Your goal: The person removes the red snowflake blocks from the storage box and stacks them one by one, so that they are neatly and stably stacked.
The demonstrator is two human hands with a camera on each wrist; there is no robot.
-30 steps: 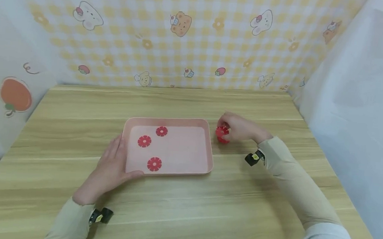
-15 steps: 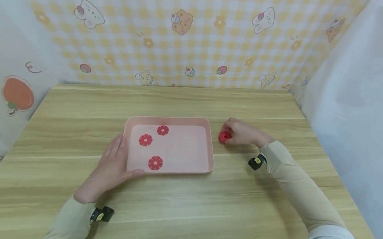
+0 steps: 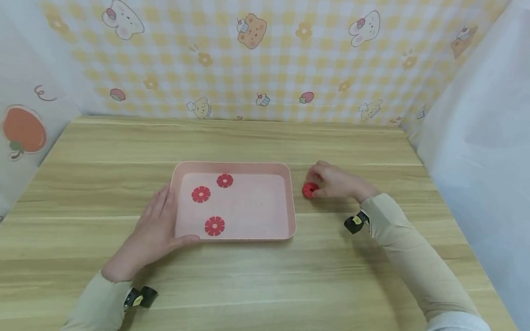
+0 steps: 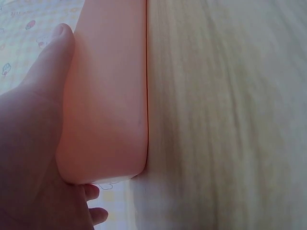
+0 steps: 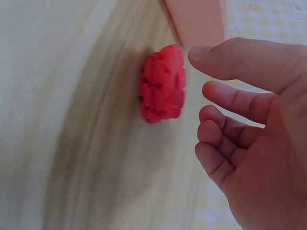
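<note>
A shallow pink tray [image 3: 260, 239] lies on the table, three flat red notched plastic discs in its left half: one at the back [image 3: 225, 180], one at the left [image 3: 201, 194] and one near the front [image 3: 214, 226]. My left hand [image 3: 151, 237] rests on the tray's front left corner, its fingers along the left side and thumb along the front wall. To the right of the tray, more red discs sit in a small stack [image 5: 162, 85] on the table. Beside that stack hovers my right hand [image 3: 335, 181], thumb and index finger slightly apart with nothing between them, other fingers loosely curled.
The wood-grain table [image 3: 256, 293] reaches back to a yellow checked cloth wall [image 3: 276, 64] with cartoon prints. White sheeting [image 3: 494, 125] closes off the right side, and a printed white sheet [image 3: 22, 76] the left.
My right hand has lowered a red disc onto the stack, moved slightly right and let go. My left hand stays at the tray, and the three discs inside have not moved.
</note>
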